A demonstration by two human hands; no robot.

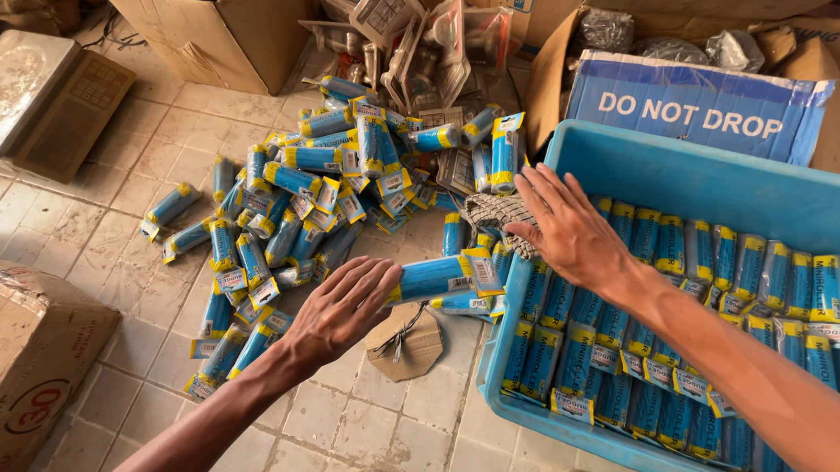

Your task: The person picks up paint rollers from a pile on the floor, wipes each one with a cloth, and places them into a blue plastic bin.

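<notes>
My left hand [345,304] reaches over the tiled floor and grips one blue and yellow packet [437,276] by its end, holding it level near the crate's left corner. My right hand [566,225] rests palm down, fingers spread, on the left end of the packets lined up in rows inside the blue plastic crate [719,189]. It holds nothing. A big loose pile of the same blue packets [297,201] lies on the floor to the left of both hands. A grey woven cloth piece [493,211] sits just under my right fingertips.
Open cardboard boxes [215,29] stand at the back, one with a blue printed sheet [695,107] leaning on it. A weighing scale [34,101] is at far left, a carton [16,358] at lower left. A cardboard scrap [410,341] lies by my feet.
</notes>
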